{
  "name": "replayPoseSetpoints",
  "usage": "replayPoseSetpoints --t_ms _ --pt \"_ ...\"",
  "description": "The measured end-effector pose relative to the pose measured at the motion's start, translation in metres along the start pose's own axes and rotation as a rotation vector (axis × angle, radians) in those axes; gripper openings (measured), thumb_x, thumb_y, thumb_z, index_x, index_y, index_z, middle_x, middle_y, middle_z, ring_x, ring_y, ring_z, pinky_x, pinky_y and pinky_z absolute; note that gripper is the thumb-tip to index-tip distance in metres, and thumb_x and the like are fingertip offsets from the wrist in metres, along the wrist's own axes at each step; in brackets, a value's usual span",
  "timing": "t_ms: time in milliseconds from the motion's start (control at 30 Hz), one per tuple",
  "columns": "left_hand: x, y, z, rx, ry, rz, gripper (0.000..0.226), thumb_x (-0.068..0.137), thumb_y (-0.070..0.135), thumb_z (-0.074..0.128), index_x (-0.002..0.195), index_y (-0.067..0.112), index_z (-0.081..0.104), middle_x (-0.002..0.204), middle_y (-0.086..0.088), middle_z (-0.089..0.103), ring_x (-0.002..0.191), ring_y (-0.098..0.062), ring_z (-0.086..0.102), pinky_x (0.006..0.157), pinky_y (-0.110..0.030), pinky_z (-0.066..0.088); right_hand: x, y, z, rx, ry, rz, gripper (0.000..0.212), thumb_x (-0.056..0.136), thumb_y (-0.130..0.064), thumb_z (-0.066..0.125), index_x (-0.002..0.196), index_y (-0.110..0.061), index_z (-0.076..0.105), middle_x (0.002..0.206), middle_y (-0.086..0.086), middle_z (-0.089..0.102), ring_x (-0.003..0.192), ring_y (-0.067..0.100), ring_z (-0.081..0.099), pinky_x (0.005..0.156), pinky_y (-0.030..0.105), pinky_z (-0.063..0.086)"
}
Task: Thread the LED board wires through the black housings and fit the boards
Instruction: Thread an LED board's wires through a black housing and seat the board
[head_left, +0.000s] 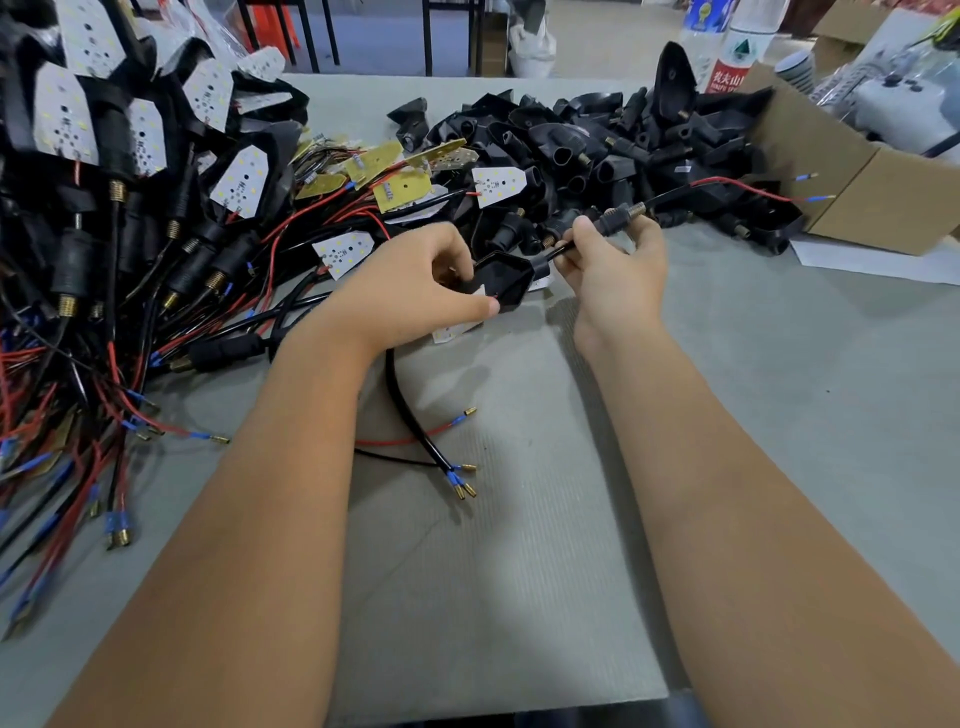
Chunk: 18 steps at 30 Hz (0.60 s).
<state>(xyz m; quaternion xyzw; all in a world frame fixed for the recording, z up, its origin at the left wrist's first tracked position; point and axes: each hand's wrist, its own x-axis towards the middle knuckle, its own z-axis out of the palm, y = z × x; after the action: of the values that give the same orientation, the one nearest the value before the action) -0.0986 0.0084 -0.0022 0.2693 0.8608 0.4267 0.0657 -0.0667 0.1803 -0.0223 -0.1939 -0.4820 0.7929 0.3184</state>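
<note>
**Both hands on one black housing, mid-table**

Left hand: fingers curled over the wide end of the black housing, thumb pressed along its near edge; forearm comes in from lower left, wrist bent inward. Right hand: thumb and fingers pinch the threaded stem at the housing's narrow end, palm turned left, forearm in from lower right. Housing is held just above the grey table, open side up, between the two hands.

A black sleeved cable emerges from under the left wrist and ends in blue-collared brass terminals on the mat. A white LED board shows partly below the left hand; how it sits relative to the housing cannot be told.

Left: heap of finished units, cut off by the frame edge. Behind: pile of empty housings and loose boards. Right: cardboard box, partly out of view.
</note>
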Motion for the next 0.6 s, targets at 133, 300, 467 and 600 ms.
replayPoseSetpoints --t_ms 133,300,467,600 --pt "0.000 0.003 -0.003 0.107 -0.059 -0.003 0.010 0.075 0.023 0.075 0.074 0.023 0.065 0.092 -0.004 0.072 0.095 -0.026 0.067 0.092 -0.048 0.053 0.000 0.000 0.000 -0.014 -0.010 0.004 0.045 0.093 -0.002 0.060 0.134 -0.008 0.042 0.089 0.010 0.057 0.070 0.012 0.058 0.066 0.020 0.054" --pt "0.005 -0.002 0.000 0.035 0.023 0.003 0.017 0.084 0.014 0.070 0.070 0.024 0.065 0.099 0.018 0.065 0.083 0.005 0.065 0.072 -0.010 0.049 0.000 -0.003 0.000 0.033 -0.020 0.032 0.038 0.094 -0.004 0.059 0.127 -0.013 0.044 0.081 0.003 0.061 0.069 0.011 0.060 0.069 0.022 0.053" --pt "0.008 -0.005 0.007 -0.146 0.149 -0.016 0.018 0.093 0.021 0.061 0.077 0.027 0.055 0.100 -0.002 0.072 0.095 -0.016 0.066 0.088 -0.035 0.052 -0.001 -0.007 0.000 0.176 -0.050 0.100 0.029 0.098 -0.008 0.054 0.125 -0.013 0.043 0.077 0.004 0.061 0.068 0.013 0.060 0.070 0.024 0.053" --pt "0.008 -0.005 0.009 -0.203 0.170 -0.048 0.015 0.091 0.022 0.066 0.077 0.026 0.061 0.098 -0.002 0.072 0.089 -0.015 0.065 0.092 -0.042 0.054 -0.001 -0.009 0.001 0.236 -0.057 0.132 0.025 0.100 -0.011 0.051 0.124 -0.016 0.043 0.081 0.008 0.064 0.070 0.016 0.064 0.070 0.024 0.055"
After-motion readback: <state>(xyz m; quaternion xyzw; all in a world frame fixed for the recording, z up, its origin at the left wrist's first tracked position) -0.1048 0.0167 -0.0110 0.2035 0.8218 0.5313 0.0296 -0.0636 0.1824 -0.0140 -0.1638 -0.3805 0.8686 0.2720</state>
